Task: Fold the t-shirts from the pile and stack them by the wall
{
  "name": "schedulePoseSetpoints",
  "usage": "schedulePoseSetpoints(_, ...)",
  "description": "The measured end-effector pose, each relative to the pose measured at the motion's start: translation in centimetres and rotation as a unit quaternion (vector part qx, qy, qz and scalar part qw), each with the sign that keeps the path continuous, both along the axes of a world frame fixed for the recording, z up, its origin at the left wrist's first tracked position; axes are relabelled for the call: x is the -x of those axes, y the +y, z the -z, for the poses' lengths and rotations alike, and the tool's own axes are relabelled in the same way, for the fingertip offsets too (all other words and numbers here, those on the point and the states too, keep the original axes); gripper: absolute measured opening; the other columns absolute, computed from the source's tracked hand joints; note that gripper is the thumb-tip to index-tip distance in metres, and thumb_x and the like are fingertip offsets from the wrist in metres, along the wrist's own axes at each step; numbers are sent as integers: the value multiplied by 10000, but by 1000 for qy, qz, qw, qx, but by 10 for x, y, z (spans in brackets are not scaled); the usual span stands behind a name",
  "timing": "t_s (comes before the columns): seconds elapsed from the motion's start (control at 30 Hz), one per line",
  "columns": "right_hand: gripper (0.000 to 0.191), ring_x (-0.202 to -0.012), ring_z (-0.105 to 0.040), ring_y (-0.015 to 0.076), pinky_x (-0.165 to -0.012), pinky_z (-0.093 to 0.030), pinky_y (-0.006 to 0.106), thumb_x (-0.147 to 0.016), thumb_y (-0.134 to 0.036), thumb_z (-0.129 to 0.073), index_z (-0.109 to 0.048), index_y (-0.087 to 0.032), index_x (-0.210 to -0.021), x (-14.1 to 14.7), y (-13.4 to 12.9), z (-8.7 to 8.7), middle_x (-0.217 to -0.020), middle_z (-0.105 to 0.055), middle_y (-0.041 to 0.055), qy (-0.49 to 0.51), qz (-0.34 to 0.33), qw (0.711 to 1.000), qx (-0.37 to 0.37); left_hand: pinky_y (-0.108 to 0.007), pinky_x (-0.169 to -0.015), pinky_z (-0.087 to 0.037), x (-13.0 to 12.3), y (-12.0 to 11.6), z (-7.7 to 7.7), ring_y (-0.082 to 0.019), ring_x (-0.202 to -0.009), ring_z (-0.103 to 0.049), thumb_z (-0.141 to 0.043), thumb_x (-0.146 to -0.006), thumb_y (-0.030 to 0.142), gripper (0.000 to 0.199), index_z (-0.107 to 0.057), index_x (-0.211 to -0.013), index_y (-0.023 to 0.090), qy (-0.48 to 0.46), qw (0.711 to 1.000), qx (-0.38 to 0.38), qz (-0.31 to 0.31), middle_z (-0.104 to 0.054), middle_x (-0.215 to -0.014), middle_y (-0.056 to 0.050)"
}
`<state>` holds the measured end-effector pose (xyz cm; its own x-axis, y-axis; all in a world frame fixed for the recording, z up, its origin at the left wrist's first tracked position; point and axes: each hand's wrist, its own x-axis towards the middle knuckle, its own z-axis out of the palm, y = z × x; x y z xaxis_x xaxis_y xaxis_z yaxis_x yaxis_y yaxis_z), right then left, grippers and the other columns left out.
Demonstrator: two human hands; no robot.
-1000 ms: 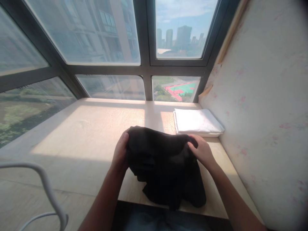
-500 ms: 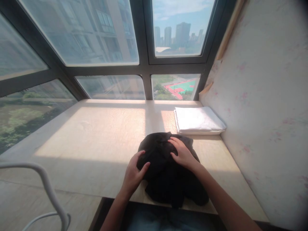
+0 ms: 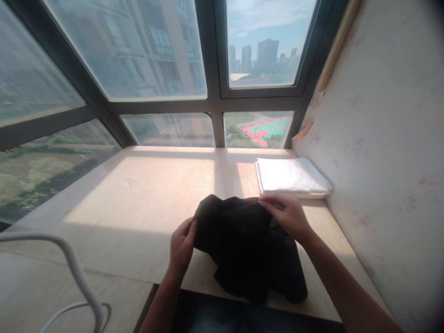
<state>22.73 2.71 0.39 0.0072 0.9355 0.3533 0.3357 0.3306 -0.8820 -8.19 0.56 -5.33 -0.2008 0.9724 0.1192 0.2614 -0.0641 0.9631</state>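
A rumpled black garment (image 3: 243,245) lies on the pale wooden sill board (image 3: 138,199) in front of me, its upper part lifted a little. Its exact kind cannot be made out. My left hand (image 3: 182,243) pinches its left edge between thumb and fingers. At the top right edge, my right hand (image 3: 286,215) grips the cloth in a pinch. Folds hide part of the garment's underside. Just beyond my right hand sits a folded white cloth (image 3: 293,176).
Dark window frames (image 3: 217,106) rise behind the board. A wall with flowered paper (image 3: 374,162) stands on the right. At the lower left, a thick white curved tube (image 3: 71,263) reaches over the board, with a thin white cable (image 3: 65,312) below it.
Both hands have gone from resting loosely on the black garment to pinching its edges. They are farther apart, and the cloth between them is spread wider and raised.
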Motion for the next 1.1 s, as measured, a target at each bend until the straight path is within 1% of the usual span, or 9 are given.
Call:
schedulePoseSetpoints(0.07, 153, -863, -718, 202, -817, -595, 371, -814, -362, -768, -766, -239, -905, -8, -4, -25, -903, -764, 21, 61, 53, 996, -36, -297, -753, -561, 7, 6, -15, -199, -851, -696, -674, -850, 462, 291, -724, -950, 194, -118, 991, 7, -65, -754, -889, -15)
schedulePoseSetpoints(0.13, 182, -817, -708, 180, -780, -602, 353, -778, -357, -806, -757, -238, -907, -18, -6, -45, -875, -749, 9, 135, 118, 981, -73, -275, -763, -567, 15, 13, -25, -170, -843, -693, -701, -819, 410, 248, -716, -936, 192, -246, 960, 5, -131, -750, -887, -3)
schedulePoseSetpoints(0.23, 203, -762, -683, 146, -759, -596, 334, -762, -340, -824, -733, -231, -908, -37, -4, -58, -838, -718, -12, 231, 193, 945, -125, -244, -757, -568, 29, 23, -28, -141, -840, -685, -720, -777, 329, 213, -714, -930, 181, -351, 919, -12, -180, -745, -904, -1)
schedulePoseSetpoints(0.4, 253, -753, -667, 133, -816, -574, 342, -699, -321, -863, -738, -201, -883, -67, 3, -40, -815, -710, -9, 266, 234, 929, -108, -211, -665, -540, 36, 24, -15, -134, -775, -672, -796, -700, 322, 266, -704, -895, 164, -285, 944, 19, -166, -731, -836, -3)
schedulePoseSetpoints(0.57, 276, -819, -682, 157, -820, -568, 324, -710, -391, -852, -749, -223, -904, -80, -14, -8, -853, -727, 10, 242, 185, 952, 14, -287, -796, -556, 32, 11, -3, -209, -938, -700, -829, -697, 407, 432, -701, -1029, 162, -265, 960, 83, -22, -759, -1019, -70)
schedulePoseSetpoints(0.67, 293, -831, -690, 179, -773, -576, 305, -723, -434, -842, -759, -224, -908, -76, -34, -1, -862, -740, 28, 172, 149, 971, 74, -318, -835, -552, 36, 4, 6, -250, -979, -701, -857, -665, 437, 493, -710, -1038, 152, -211, 970, 120, 5, -765, -1025, -89)
schedulePoseSetpoints(0.83, 288, -848, -708, 204, -761, -588, 318, -786, -462, -788, -759, -221, -942, -61, -45, -10, -910, -756, 47, 99, 93, 984, 118, -353, -826, -556, 45, -6, 19, -299, -1027, -693, -821, -683, 511, 512, -712, -1025, 147, -145, 980, 139, 6, -759, -1081, -109)
schedulePoseSetpoints(0.97, 284, -834, -702, 195, -733, -586, 318, -841, -419, -735, -735, -214, -1037, -41, -23, -25, -904, -746, 44, 69, 104, 991, 53, -362, -887, -541, 40, -15, 21, -298, -1098, -673, -819, -682, 516, 556, -680, -1089, 165, -193, 970, 149, 18, -745, -1141, -104)
schedulePoseSetpoints(1.1, 176, -886, -700, 176, -814, -577, 316, -895, -287, -668, -723, -202, -1040, 14, -2, -60, -971, -743, 39, 55, 71, 994, -69, -383, -896, -536, 24, -19, 27, -303, -1070, -678, -862, -596, 530, 645, -679, -1089, 157, -169, 972, 161, -8, -756, -1070, -103)
